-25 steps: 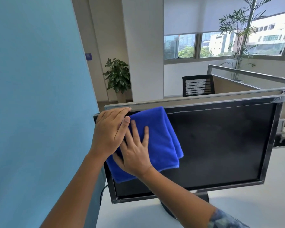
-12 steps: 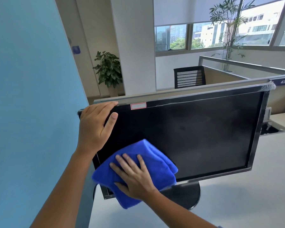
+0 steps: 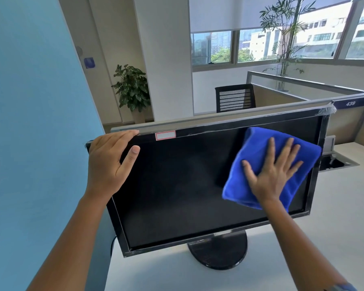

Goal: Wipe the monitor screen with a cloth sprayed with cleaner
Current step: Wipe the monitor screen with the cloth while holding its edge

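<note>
Since the earlier frame the right hand (image 3: 270, 175), palm flat and fingers spread, has carried the blue cloth (image 3: 269, 166) from the lower left to the upper right of the monitor screen (image 3: 177, 185), while the left hand (image 3: 109, 164) grips the top-left corner; even pressure and overlapping passes would suit best.

"439" on blue partition tag (image 3: 349, 103)
</note>
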Available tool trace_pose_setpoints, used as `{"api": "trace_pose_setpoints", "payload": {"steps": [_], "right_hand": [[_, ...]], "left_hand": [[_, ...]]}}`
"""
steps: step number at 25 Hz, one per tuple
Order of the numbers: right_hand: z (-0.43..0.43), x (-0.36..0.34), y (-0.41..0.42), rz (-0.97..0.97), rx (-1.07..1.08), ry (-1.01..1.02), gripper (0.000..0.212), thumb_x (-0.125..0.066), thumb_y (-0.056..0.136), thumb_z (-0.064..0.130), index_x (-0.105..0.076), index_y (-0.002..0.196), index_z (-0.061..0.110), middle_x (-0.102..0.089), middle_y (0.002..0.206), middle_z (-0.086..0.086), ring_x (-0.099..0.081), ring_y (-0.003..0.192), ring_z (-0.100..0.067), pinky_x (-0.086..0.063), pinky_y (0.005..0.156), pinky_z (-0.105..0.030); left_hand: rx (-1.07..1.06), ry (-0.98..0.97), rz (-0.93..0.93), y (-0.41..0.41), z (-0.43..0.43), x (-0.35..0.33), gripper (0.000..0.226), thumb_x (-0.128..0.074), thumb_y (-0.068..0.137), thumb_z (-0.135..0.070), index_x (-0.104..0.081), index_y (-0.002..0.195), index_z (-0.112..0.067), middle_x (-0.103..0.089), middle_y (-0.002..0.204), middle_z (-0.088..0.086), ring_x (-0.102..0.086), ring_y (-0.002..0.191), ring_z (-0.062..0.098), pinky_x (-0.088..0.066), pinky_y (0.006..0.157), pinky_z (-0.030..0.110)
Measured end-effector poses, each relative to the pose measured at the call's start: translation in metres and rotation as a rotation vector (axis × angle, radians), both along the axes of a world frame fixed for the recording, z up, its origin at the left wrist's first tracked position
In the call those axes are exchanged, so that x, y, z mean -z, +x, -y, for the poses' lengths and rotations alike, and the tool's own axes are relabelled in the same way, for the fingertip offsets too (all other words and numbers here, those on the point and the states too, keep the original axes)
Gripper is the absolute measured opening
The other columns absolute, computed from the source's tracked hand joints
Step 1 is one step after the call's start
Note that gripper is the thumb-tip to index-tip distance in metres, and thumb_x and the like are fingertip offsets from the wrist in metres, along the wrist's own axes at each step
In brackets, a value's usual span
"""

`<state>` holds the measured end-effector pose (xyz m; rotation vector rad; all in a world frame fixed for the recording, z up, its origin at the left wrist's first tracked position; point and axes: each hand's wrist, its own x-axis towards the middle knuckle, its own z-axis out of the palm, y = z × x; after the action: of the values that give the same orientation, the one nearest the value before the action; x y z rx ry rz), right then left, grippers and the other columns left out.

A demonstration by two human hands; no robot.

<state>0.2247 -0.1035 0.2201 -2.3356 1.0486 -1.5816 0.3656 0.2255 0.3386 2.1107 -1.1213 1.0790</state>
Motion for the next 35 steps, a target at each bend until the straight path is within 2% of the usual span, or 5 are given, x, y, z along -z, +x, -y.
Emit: {"api": "trace_pose_setpoints", "payload": {"steps": [7, 15, 25, 29, 35], "right_hand": [[0.023, -0.026, -0.007, 0.236, 0.058, 0.39, 0.091, -0.024, 0.082, 0.076, -0.015, 0.151, 0.017, -0.006, 0.158, -0.021, -0.002, 0.144, -0.044, -0.008, 0.11, -0.068], [-0.111, -0.007, 0.048, 0.01, -0.146, -0.011, 0.092, -0.041, 0.081, 0.068, -0.022, 0.148, 0.009, -0.014, 0.153, -0.029, -0.006, 0.141, -0.05, -0.003, 0.109, -0.068], [-0.237, 0.07, 0.083, -0.482, -0.578, -0.804, 0.058, -0.033, 0.094, 0.055, -0.032, 0.146, 0.029, -0.033, 0.154, 0.0, -0.012, 0.145, -0.029, -0.015, 0.111, -0.056], [-0.213, 0.056, 0.077, -0.353, -0.521, -0.727, 0.054, -0.035, 0.094, 0.052, -0.03, 0.146, 0.035, -0.031, 0.154, 0.003, -0.015, 0.145, -0.024, -0.001, 0.116, -0.053], [-0.105, 0.013, 0.041, -0.119, -0.311, -0.49, 0.061, -0.046, 0.088, 0.048, -0.034, 0.145, 0.029, -0.027, 0.153, -0.005, -0.02, 0.144, -0.027, -0.01, 0.114, -0.059]], "left_hand": [[0.011, 0.005, 0.0, 0.0, -0.002, -0.001, 0.056, -0.024, 0.097, -0.049, -0.06, 0.122, -0.015, -0.066, 0.117, 0.004, -0.057, 0.111, 0.023, -0.033, 0.09, 0.03], [0.019, -0.012, -0.016, 0.0, 0.0, 0.001, 0.063, -0.02, 0.096, -0.055, -0.061, 0.121, -0.014, -0.067, 0.116, 0.006, -0.057, 0.111, 0.025, -0.033, 0.09, 0.032], [0.029, -0.009, 0.008, -0.004, -0.003, 0.0, 0.061, -0.022, 0.096, -0.054, -0.061, 0.12, -0.013, -0.067, 0.114, 0.007, -0.058, 0.106, 0.025, -0.031, 0.087, 0.029], [0.035, -0.011, 0.014, -0.004, -0.002, -0.001, 0.061, -0.023, 0.095, -0.055, -0.061, 0.12, -0.013, -0.067, 0.115, 0.006, -0.058, 0.106, 0.026, -0.033, 0.089, 0.032], [0.033, -0.018, -0.009, -0.001, 0.0, 0.001, 0.065, -0.021, 0.094, -0.058, -0.061, 0.12, -0.014, -0.066, 0.117, 0.006, -0.057, 0.109, 0.026, -0.034, 0.09, 0.034]]}}
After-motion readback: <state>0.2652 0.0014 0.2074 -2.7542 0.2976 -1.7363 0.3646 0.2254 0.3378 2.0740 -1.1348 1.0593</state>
